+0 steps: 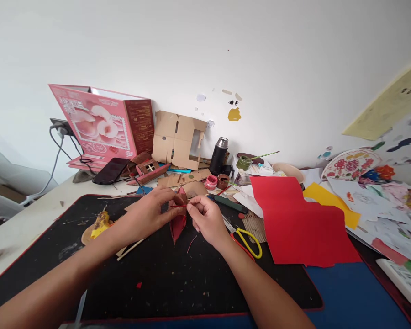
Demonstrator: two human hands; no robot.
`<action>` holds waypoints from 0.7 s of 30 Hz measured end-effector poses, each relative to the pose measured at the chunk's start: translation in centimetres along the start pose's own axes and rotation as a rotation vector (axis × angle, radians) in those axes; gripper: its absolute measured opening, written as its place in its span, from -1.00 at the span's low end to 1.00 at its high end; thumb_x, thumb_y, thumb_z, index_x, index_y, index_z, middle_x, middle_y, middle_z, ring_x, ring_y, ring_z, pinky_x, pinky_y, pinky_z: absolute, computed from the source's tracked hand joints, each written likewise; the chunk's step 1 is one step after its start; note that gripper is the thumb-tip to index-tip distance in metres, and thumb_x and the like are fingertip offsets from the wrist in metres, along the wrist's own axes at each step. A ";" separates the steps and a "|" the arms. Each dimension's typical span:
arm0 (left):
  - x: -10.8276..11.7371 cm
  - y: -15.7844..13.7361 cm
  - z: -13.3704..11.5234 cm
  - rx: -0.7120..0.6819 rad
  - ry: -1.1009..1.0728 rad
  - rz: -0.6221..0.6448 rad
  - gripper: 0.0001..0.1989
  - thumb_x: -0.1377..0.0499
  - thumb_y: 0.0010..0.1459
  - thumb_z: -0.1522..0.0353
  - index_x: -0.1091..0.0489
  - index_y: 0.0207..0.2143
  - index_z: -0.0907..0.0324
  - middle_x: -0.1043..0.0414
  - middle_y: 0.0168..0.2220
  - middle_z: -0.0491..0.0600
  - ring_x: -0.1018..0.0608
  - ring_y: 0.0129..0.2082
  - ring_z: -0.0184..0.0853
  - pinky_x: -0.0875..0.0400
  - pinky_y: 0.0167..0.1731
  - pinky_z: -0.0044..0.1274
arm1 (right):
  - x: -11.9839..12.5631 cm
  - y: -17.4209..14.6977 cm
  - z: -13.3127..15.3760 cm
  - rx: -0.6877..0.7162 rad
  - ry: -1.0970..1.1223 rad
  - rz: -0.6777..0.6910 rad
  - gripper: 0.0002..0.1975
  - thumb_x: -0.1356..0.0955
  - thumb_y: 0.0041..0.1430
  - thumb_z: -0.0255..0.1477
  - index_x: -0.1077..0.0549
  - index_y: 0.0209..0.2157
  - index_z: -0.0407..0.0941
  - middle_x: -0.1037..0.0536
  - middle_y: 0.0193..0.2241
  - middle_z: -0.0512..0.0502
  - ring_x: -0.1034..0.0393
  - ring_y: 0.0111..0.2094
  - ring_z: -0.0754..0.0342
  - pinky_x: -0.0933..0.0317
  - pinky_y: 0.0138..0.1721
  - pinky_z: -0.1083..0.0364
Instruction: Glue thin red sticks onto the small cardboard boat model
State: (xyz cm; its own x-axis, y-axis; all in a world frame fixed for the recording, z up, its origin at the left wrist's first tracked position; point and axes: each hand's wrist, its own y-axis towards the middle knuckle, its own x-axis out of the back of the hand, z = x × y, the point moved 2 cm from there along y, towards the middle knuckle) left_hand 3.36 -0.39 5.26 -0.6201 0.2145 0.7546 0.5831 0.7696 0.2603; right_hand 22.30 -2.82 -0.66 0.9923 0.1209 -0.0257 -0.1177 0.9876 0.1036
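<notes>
A small dark-red model boat stands on the black mat, its pointed end towards me. My left hand is closed at its left side, thumb and fingers around the brown upper part; the exact grip is partly hidden. From the right, my right hand pinches the end of a thin red strip that lies across the boat between both hands. A loose thin red strip rests on the mat below my right hand. Scissors with yellow and red handles lie right of that hand.
A yellow glue gun lies at left. Behind are another model boat, a phone, a black flask, paint jars and a pink box. Red card covers the right side.
</notes>
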 end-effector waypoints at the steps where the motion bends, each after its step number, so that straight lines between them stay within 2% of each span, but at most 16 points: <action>1: 0.0 0.1 -0.1 0.008 -0.005 -0.001 -0.65 -0.16 0.41 0.02 -0.58 -0.12 0.04 -0.65 -0.12 -0.01 -0.60 -0.04 -0.10 -0.46 -0.01 -0.34 | 0.0 0.0 0.0 -0.001 -0.002 -0.002 -0.71 -0.44 0.24 -0.14 -0.40 -0.29 -0.06 -0.24 -0.67 0.24 -0.09 -0.73 0.22 0.05 -0.67 0.18; 11: -0.6 0.8 -0.1 0.050 -0.037 -0.007 -0.68 -0.20 0.33 0.04 -0.57 -0.28 0.05 -0.63 -0.25 -0.04 -0.60 -0.17 -0.14 -0.46 -0.13 -0.37 | 0.0 -0.1 -0.5 -0.001 -0.007 0.020 -0.72 -0.43 0.26 -0.14 -0.40 -0.29 -0.05 -0.26 -0.67 0.22 -0.09 -0.72 0.22 0.04 -0.66 0.18; 21: -1.0 0.9 -0.1 0.089 -0.066 0.015 -0.71 -0.20 0.31 0.08 -0.57 -0.25 0.06 -0.64 -0.22 -0.06 -0.62 -0.17 -0.16 -0.48 -0.13 -0.39 | 0.1 -0.3 -0.8 0.010 0.011 0.017 -0.73 -0.41 0.28 -0.14 -0.40 -0.27 -0.05 -0.27 -0.65 0.21 -0.11 -0.70 0.21 0.02 -0.64 0.17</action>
State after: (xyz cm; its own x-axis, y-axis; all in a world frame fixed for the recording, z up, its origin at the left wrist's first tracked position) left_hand 4.56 0.03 4.83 -0.6463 0.2633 0.7162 0.5456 0.8156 0.1926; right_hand 22.37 -2.99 -1.45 0.9897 0.1388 -0.0349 -0.1340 0.9844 0.1138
